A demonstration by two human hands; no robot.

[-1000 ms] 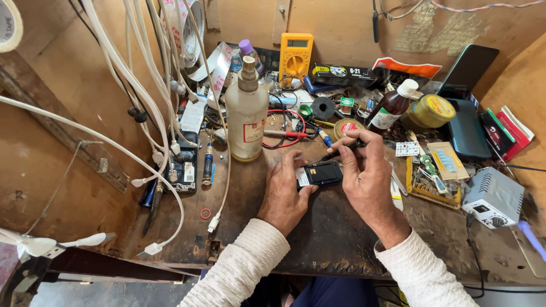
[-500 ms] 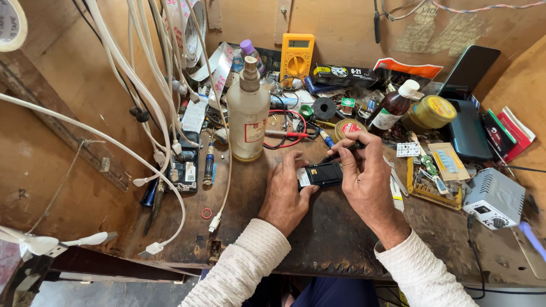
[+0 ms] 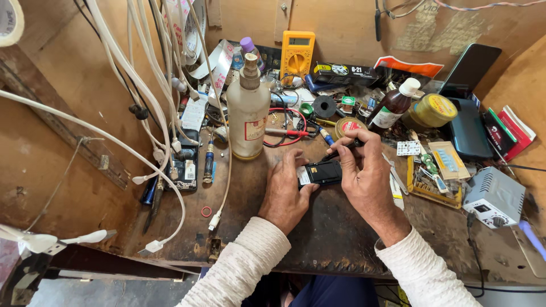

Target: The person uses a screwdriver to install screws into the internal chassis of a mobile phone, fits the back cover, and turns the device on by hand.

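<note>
The left hand pinched the small black, probably light and fragile phone by its edges while the right hand gripped a thin dark tool.

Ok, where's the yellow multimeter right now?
In the head view, the yellow multimeter leans against the back wall, centre-left, just behind the tall pale bottle.

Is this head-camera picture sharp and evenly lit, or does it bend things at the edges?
Head view: the hands and small black phone are sharp; soft even light, weak shadows; mild glare on the pale plastic bottle; white cables bow at the left edge, wide-lens distortion.
</note>
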